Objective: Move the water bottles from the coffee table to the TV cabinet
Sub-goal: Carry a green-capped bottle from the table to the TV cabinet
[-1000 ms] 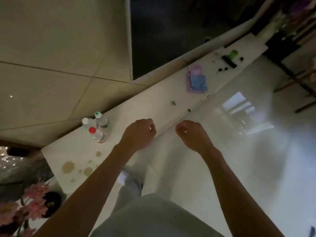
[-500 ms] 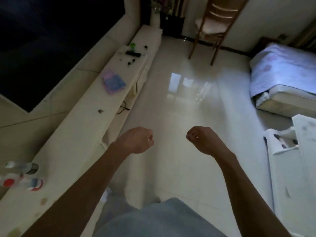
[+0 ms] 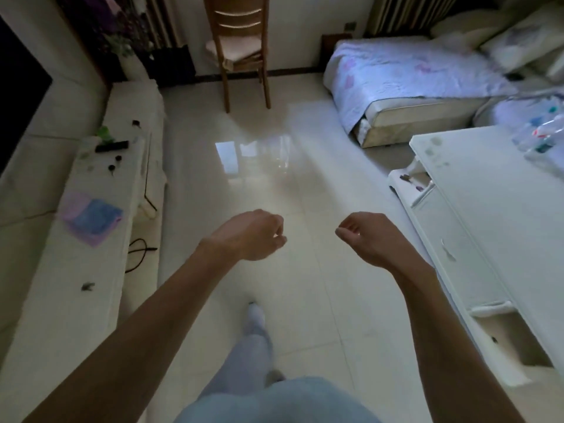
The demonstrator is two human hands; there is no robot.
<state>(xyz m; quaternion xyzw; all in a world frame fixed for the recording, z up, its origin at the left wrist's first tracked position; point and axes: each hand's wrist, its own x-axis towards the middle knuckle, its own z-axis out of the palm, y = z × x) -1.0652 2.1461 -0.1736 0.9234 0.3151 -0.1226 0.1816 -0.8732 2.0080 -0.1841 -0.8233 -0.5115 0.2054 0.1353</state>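
My left hand (image 3: 253, 235) and my right hand (image 3: 366, 239) hang in front of me over the tiled floor, both loosely curled and holding nothing. The long white TV cabinet (image 3: 76, 300) runs along the left. The white coffee table (image 3: 494, 190) stands on the right. Several clear water bottles (image 3: 541, 135) with coloured caps lie blurred at its far right corner. The bottles standing on the cabinet have left the view.
On the cabinet lie a pink and blue cloth (image 3: 91, 218), a black remote (image 3: 111, 145), a green item and small dark bits. A wooden chair (image 3: 241, 47) stands at the back, a bed (image 3: 406, 77) behind the coffee table. A cable (image 3: 139, 254) trails beside the cabinet.
The view has swung right, away from the cabinet end with the three standing bottles, toward the open floor and the coffee table. Both hands stay curled and hold nothing.
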